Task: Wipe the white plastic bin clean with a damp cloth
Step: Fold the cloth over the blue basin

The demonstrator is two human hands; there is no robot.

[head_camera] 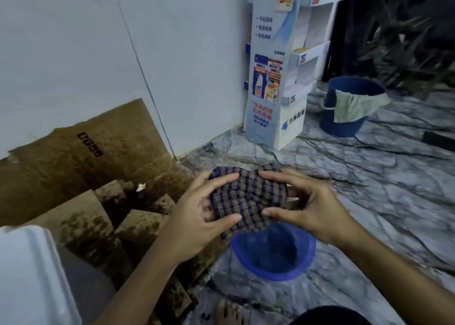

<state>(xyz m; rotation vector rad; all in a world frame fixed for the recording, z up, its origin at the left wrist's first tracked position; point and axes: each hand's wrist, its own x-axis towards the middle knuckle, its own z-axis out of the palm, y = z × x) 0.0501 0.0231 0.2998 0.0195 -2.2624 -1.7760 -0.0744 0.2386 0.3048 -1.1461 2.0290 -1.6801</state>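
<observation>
A brown and dark-blue checked cloth [246,199] is bunched between both hands in the middle of the view. My left hand [197,216] grips its left side, thumb and fingers curled over the fabric. Holding its right side is my right hand [305,209]. The cloth hangs just above a small blue basin [273,253] standing on the marble floor. The white plastic bin [32,275] shows only as a corner at the lower left, apart from both hands.
Flattened, stained cardboard [86,176] lies against the white wall at left. A cardboard display stand [278,78] is in the corner. A dark blue bucket [349,107] with a pale rag over its rim sits at back right. A bare foot [229,312] is below.
</observation>
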